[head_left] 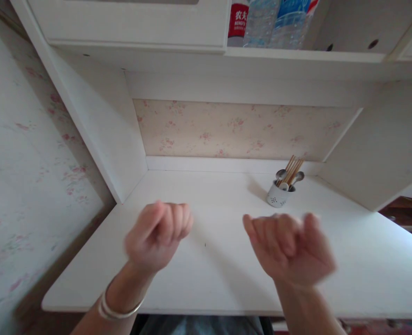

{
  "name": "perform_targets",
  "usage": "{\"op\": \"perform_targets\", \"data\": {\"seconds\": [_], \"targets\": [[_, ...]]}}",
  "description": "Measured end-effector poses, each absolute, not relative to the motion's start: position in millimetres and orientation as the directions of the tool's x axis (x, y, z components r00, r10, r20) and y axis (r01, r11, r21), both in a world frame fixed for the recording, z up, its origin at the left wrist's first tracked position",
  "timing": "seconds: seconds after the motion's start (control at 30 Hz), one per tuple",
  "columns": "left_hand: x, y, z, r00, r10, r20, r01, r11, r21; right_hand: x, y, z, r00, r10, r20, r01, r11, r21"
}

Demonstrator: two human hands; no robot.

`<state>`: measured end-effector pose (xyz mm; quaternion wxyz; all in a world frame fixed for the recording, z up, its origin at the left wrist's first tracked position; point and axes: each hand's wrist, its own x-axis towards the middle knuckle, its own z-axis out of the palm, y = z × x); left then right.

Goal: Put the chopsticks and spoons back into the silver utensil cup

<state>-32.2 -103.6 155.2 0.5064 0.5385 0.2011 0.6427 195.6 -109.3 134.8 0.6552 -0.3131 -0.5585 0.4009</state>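
Both hands hover over the white desk (199, 284), palms turned up. My left hand (159, 235) is curled into a fist left of the middle, with a light-coloured bangle (122, 315) round its wrist. On the other side, my right hand (289, 249) has its fingers folded in and its thumb sticking out; motion smears it a little. I see nothing held in either fist. Behind my right hand stands a white perforated cutlery holder (276, 196), apart from it, with wooden chopsticks (290, 170) and several metal spoons (299, 177) in it.
Overhead, a white shelf (303, 56) carries several plastic bottles (261, 23), one with a red label. White side panels (97, 125) flank the desk, and floral wallpaper (226, 130) covers the back. My lap (199, 324) is at the front edge.
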Motion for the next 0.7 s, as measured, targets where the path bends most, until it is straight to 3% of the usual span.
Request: {"op": "perform_targets", "data": {"seconds": [0.03,0.1,0.2,0.3,0.4,0.7], "targets": [[-22.2,-87.3,146.3,0.129,0.892,0.434,-0.410,-0.350,0.842,186.4,-96.1,128.9,0.082,0.888,0.453,-0.303,0.455,-0.837],[-3.8,-54.7,120.3,0.163,0.952,0.260,-0.264,-0.212,0.941,170.0,-67.0,108.4,0.027,0.944,0.329,-0.339,0.319,-0.885],[13.6,-19.5,74.5,0.184,0.983,0.004,-0.073,0.010,0.997,156.0,-30.5,63.8,-0.002,0.987,0.158,-0.170,0.156,-0.973],[18.1,-5.0,41.7,0.215,0.970,-0.117,0.044,0.110,0.993,152.7,-12.3,23.1,-0.045,0.996,0.074,0.041,0.076,-0.996],[15.9,-2.0,28.1,0.247,0.956,-0.159,0.102,0.137,0.985,152.6,-7.5,2.0,-0.079,0.995,0.055,0.186,0.069,-0.980],[12.4,-5.8,17.4,0.227,0.968,-0.108,0.163,0.071,0.984,155.9,-10.3,1.6,-0.135,0.989,0.066,0.223,0.095,-0.970]]}}
